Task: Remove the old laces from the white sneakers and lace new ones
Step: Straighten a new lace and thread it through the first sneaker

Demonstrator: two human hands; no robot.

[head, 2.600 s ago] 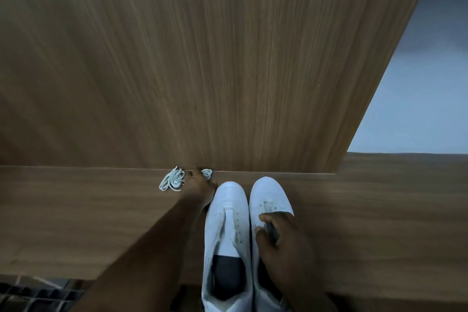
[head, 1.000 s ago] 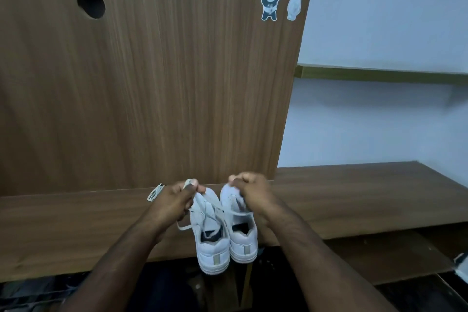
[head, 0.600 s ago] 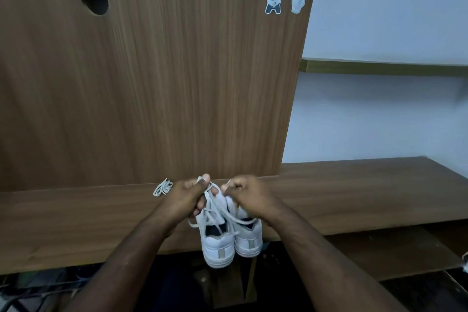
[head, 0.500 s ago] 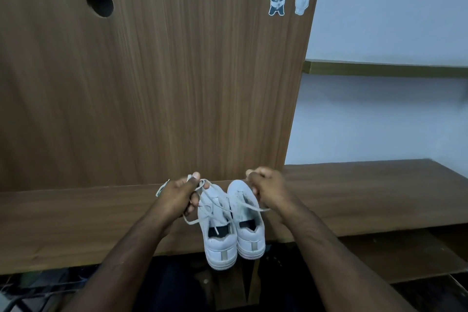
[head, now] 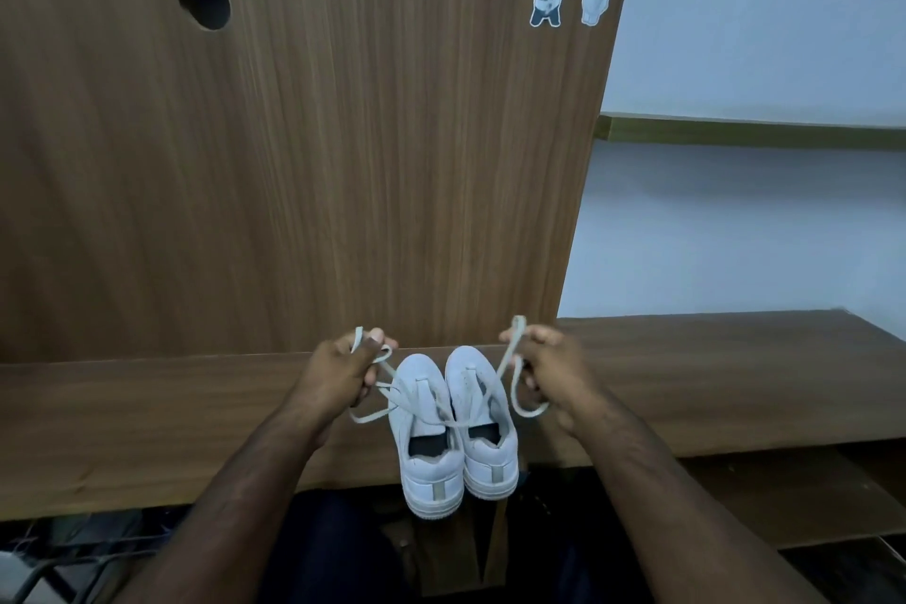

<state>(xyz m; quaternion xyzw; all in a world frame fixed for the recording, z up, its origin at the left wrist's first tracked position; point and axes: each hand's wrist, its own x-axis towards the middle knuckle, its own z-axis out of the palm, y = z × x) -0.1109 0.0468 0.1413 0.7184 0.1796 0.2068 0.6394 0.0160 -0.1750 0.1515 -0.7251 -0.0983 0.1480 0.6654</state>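
Sneakers of white leather (head: 456, 427) sit at the wooden tabletop's (head: 147, 427) near edge, heels overhanging. My left hand (head: 338, 373) and right hand (head: 549, 370) each pinch an end of one white flat lace (head: 510, 358). I judge lacing barely begun; both shoes remain.

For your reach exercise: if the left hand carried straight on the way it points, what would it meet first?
Probably the wooden back panel just beyond the left hand, which grips a lace; depth is unclear.
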